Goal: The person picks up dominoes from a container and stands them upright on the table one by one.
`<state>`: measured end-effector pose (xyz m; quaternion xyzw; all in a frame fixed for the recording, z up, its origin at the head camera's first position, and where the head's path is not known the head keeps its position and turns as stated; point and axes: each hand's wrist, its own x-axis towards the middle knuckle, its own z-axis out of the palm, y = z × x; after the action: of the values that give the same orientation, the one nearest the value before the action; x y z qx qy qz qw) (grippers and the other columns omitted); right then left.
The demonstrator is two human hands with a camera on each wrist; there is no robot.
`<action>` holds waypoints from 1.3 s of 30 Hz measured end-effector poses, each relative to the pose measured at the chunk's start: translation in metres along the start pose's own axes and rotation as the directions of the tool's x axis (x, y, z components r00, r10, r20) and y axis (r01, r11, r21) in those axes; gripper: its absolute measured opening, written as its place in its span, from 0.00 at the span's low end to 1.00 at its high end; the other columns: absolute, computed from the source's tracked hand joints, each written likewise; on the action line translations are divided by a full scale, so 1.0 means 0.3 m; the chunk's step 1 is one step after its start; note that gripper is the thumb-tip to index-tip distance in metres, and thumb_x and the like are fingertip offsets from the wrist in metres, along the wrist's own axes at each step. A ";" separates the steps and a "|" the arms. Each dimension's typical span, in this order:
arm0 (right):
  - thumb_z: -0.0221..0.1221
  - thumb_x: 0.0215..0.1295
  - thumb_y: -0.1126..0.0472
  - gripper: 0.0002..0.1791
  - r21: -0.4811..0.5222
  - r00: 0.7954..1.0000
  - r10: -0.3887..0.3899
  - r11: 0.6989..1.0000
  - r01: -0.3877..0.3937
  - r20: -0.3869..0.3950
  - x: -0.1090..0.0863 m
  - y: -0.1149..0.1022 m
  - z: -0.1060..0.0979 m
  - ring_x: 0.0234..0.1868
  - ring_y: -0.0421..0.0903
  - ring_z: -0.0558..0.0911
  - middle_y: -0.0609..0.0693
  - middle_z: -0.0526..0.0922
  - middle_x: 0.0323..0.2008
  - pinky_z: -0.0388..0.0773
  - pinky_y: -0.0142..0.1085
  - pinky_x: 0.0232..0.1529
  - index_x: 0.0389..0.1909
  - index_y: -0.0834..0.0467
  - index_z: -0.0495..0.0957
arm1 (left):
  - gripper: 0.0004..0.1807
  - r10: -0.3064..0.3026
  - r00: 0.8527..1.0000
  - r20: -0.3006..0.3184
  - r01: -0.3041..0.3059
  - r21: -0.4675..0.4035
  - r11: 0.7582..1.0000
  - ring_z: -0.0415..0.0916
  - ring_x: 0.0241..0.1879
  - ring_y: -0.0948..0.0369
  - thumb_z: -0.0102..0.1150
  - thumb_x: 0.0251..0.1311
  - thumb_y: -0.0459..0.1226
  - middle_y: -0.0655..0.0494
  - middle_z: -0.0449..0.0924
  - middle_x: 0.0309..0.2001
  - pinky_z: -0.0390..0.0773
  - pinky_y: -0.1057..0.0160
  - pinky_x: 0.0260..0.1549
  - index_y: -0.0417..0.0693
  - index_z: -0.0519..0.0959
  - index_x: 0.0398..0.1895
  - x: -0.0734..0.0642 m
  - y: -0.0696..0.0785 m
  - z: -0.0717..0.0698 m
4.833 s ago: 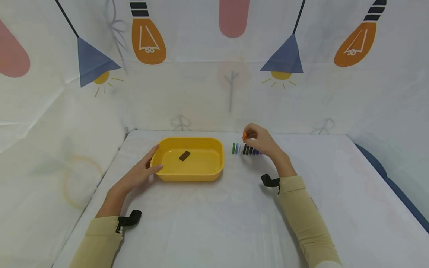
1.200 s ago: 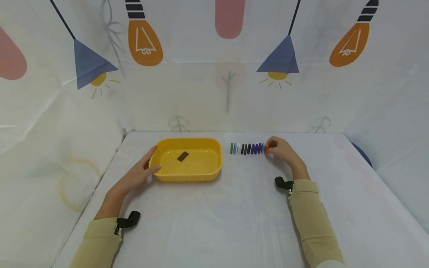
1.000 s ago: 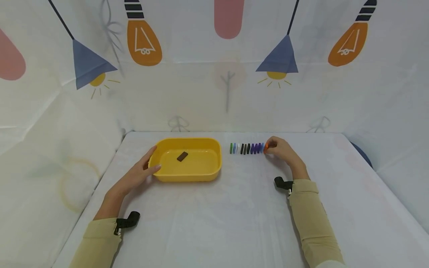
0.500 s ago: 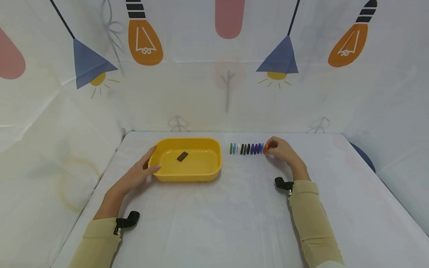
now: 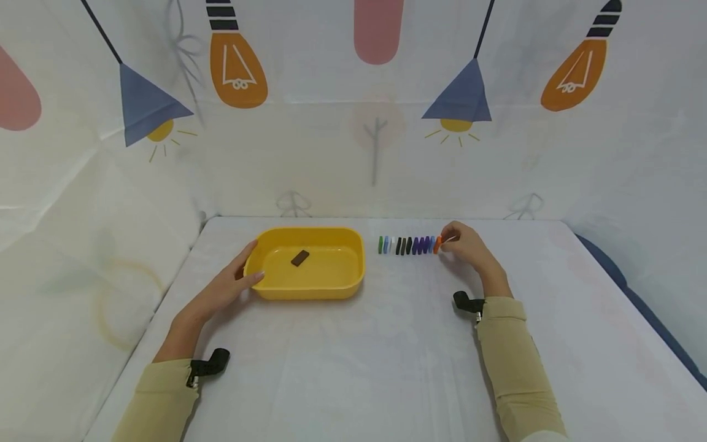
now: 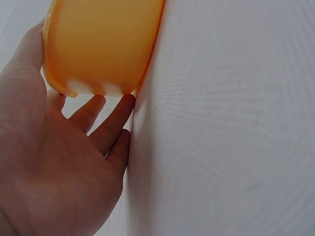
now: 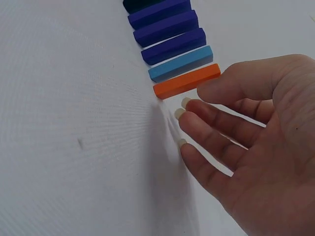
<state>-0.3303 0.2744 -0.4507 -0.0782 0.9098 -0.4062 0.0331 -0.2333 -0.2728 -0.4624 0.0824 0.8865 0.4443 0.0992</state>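
Observation:
My left hand [image 5: 223,288] holds the left end of a yellow plastic tray [image 5: 304,293], thumb over the rim and fingers against the outer wall. One brown domino [image 5: 300,258] lies flat inside the tray. To the tray's right, a row of dominoes stands on edge, from a green domino [image 5: 380,245] through light blue, white, black and purple ones. An orange domino [image 7: 187,81] ends the row beside a light blue domino [image 7: 180,64]. My right hand [image 5: 469,252] is just right of it, fingers loosely spread, thumb tip close by the orange domino's end.
A white cloth covers the table [image 5: 353,368]. Behind it hangs a white backdrop [image 5: 331,153] printed with lamps and bulbs. Each sleeve cuff carries a black wrist camera, such as the right camera [image 5: 466,302].
Earlier my right hand carried the orange domino over the row, then lowered it at the right end. Now its fingers have let go and drawn slightly right. My left hand stays on the tray.

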 end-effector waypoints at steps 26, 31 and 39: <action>0.53 0.65 0.66 0.13 -0.040 0.971 -0.101 0.995 0.094 -0.215 -0.023 -0.100 -0.021 0.48 0.55 0.79 0.61 0.82 0.47 0.73 0.42 0.47 0.49 0.62 0.74 | 0.45 0.015 1.000 -0.002 -0.015 -0.012 1.000 0.34 0.80 0.45 0.52 0.70 0.55 0.57 0.32 0.82 0.43 0.33 0.73 0.76 0.34 0.79 -0.002 -0.007 0.008; 0.55 0.65 0.67 0.14 -0.022 0.968 -0.141 0.990 0.139 -0.209 -0.009 -0.131 0.001 0.48 0.55 0.80 0.61 0.82 0.47 0.75 0.44 0.49 0.50 0.63 0.75 | 0.45 0.012 1.000 -0.002 -0.012 -0.009 1.000 0.35 0.80 0.45 0.52 0.70 0.55 0.58 0.32 0.82 0.43 0.32 0.73 0.77 0.34 0.79 -0.005 -0.006 0.005; 0.55 0.66 0.66 0.15 -0.012 0.973 -0.159 0.987 0.159 -0.167 0.008 -0.171 0.047 0.48 0.54 0.81 0.59 0.82 0.48 0.77 0.39 0.47 0.53 0.62 0.76 | 0.45 0.018 1.000 0.005 -0.018 -0.028 0.999 0.34 0.81 0.46 0.53 0.70 0.55 0.60 0.32 0.82 0.43 0.33 0.73 0.78 0.35 0.78 -0.002 -0.010 -0.006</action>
<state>-0.3249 0.2299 -0.4219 -0.1163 0.8999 -0.4133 -0.0758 -0.2332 -0.2761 -0.4638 0.0900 0.8793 0.4573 0.0986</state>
